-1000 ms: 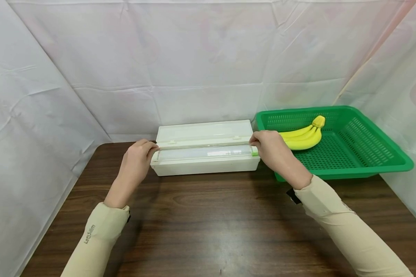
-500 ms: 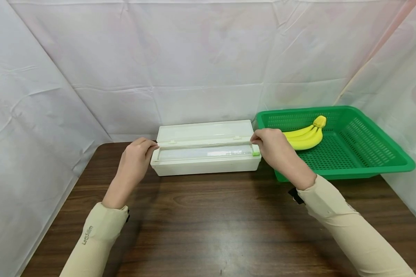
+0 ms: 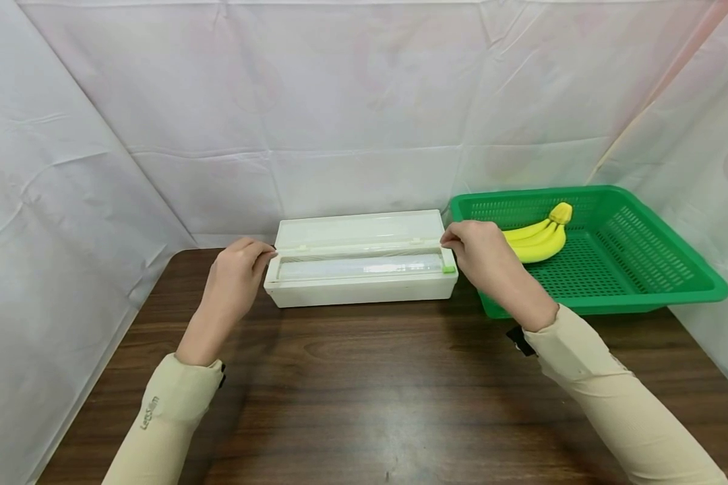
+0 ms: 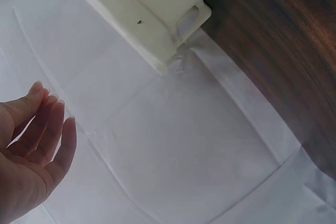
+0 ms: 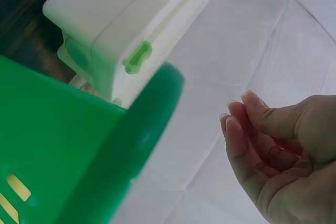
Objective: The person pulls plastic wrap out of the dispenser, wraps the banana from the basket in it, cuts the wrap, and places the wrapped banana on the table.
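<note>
A white cling film dispenser (image 3: 364, 291) lies on the table with its lid (image 3: 359, 230) tipped back. Inside is a shiny roll of film (image 3: 370, 267), and a green slider (image 3: 448, 269) sits at the right end. Above the left end, my left hand (image 3: 235, 279) pinches thumb against fingertips at the film's corner. My right hand (image 3: 480, 259) does the same above the right end. Faint streaks of clear cling film (image 3: 364, 254) stretch between the two hands. In both wrist views the left hand (image 4: 37, 145) and right hand (image 5: 278, 150) show pinched fingertips; the film there is hardly visible.
A green basket (image 3: 633, 298) stands right of the dispenser, close to my right forearm. Yellow bananas (image 3: 536, 244) lie in it, partly hidden by my right hand. Behind the brown wooden table (image 3: 364, 384) hangs a white sheet (image 3: 364, 121).
Both hands have risen slightly, still pinching, and the right has shifted a little to the right. The streaked film shows more plainly above the roll. The dispenser has hardly moved.
</note>
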Available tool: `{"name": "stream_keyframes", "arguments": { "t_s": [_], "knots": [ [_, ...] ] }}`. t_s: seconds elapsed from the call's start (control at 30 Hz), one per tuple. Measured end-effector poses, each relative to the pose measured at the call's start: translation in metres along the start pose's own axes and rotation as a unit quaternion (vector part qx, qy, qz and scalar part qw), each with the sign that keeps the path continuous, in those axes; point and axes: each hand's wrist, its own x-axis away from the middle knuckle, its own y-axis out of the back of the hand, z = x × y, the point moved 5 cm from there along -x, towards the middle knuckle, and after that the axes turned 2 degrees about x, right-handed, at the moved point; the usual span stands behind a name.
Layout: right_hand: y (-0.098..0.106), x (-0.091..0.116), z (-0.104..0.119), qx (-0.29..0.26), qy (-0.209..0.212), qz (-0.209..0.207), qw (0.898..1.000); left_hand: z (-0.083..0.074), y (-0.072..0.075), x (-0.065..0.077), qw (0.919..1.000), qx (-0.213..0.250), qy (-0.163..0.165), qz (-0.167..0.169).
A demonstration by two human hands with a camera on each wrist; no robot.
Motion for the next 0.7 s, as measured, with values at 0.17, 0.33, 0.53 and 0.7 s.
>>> {"name": "stream_keyframes", "arguments": {
  "t_s": [0.17, 0.33, 0.53, 0.7],
  "knots": [
    [0.003, 0.0, 0.002, 0.0, 0.005, -0.005, 1.0, -0.002, 0.003, -0.001, 1.0, 0.0, -0.004, -0.005],
    [0.007, -0.002, 0.003, 0.004, 0.009, -0.007, 1.0, -0.003, 0.005, -0.001, 0.9999, -0.001, -0.007, -0.008],
    [0.012, -0.002, 0.006, -0.007, 0.013, -0.014, 1.0, -0.003, 0.008, -0.004, 0.9998, -0.004, -0.008, -0.016],
    [0.016, -0.001, 0.007, -0.011, 0.021, -0.029, 0.999, -0.006, 0.011, -0.005, 0.9996, -0.007, -0.012, -0.026]
  ]
}}
